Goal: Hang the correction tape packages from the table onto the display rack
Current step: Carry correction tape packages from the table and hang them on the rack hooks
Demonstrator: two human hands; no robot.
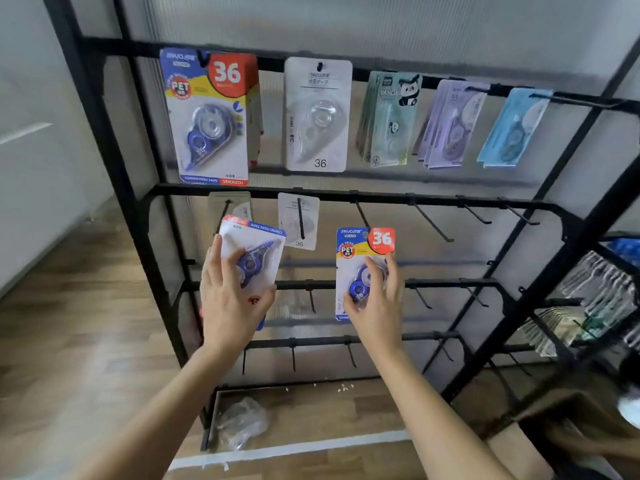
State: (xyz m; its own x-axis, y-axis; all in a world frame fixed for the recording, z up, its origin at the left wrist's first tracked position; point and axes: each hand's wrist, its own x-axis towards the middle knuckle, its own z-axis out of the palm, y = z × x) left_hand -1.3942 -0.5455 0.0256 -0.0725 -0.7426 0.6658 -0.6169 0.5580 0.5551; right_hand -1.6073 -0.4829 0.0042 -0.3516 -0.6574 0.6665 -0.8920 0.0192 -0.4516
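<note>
The left hand (pixel 232 299) is raised in front of the rack (pixel 114 161), its fingers spread over the face of a left pack (pixel 258 244) and its thumb curled round the lower edge, so it grips the pack. This pack is turned upside down, its "correction tape" strip at the top, and is tilted slightly, just below a grey pack (pixel 230 206) on the second rail (pixel 450 201). The right hand (pixel 377 306) pinches a right pack (pixel 360 251), fingers bent over the blue blister and thumb at the lower left edge. This pack is upright, red "36" corner at the top right, and its top edge sits at the tip of a hook (pixel 362 214) on the second rail; whether the hole is on the hook cannot be told. A white pack (pixel 298 220) hangs between the two held packs. On the top rail hang, from left to right, a big "36" pack (pixel 211 116) like the held ones, a pale pack (pixel 318 114), panda packs (pixel 391 119), purple packs (pixel 450 126) and light blue packs (pixel 512 129). Bare hooks (pixel 433 223) stand out along the lower rails. A clear bag (pixel 242 424) lies on the wood floor (pixel 69 323) at the rack's foot.
</note>
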